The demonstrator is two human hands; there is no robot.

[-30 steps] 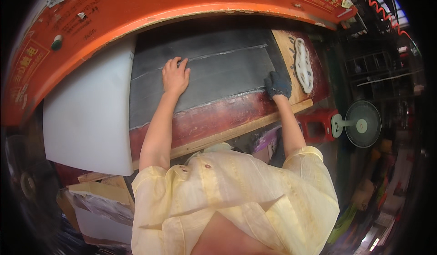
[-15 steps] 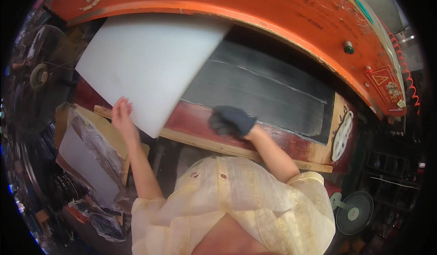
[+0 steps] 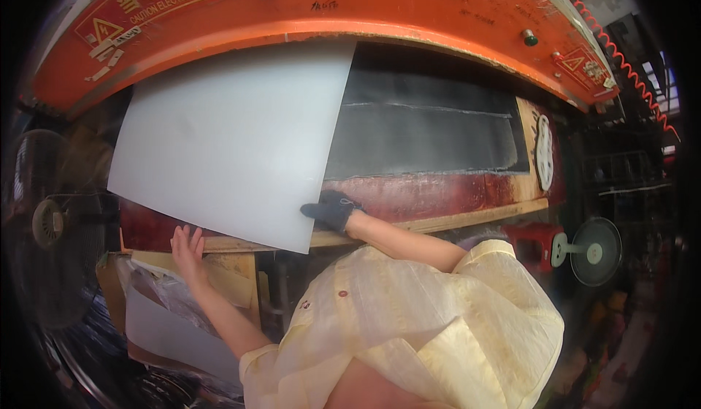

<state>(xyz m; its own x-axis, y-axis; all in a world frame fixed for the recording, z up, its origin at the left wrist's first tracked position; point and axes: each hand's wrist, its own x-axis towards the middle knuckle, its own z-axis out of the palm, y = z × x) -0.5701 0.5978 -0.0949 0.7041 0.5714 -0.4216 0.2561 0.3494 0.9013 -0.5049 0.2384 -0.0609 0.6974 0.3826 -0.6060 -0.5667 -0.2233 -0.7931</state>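
Observation:
A large white sheet point(image 3: 226, 139) covers the left part of a work surface, its front right corner reaching past the wooden edge strip. My right hand point(image 3: 332, 212), in a dark glove, grips the sheet at its right edge, near that corner. A dark gloved tip lies on top of the sheet; the rest of the fingers are hidden. Just off the sheet's front edge, my bare left hand point(image 3: 188, 252) is open with fingers apart, holding nothing. To the right of the sheet lies a black panel point(image 3: 431, 135) with a raised seam.
An orange machine beam point(image 3: 409, 7) with green buttons spans the far side. A white oval piece point(image 3: 544, 153) lies at the right end. An open carton point(image 3: 175, 314) with plastic wrap stands below my left hand. Fans flank the surface, one point(image 3: 595, 252) beside a red stool point(image 3: 537, 245).
My gloved right hand has moved left from the red strip onto the sheet's right edge. The left hand stays open near the front edge. The whole view has turned.

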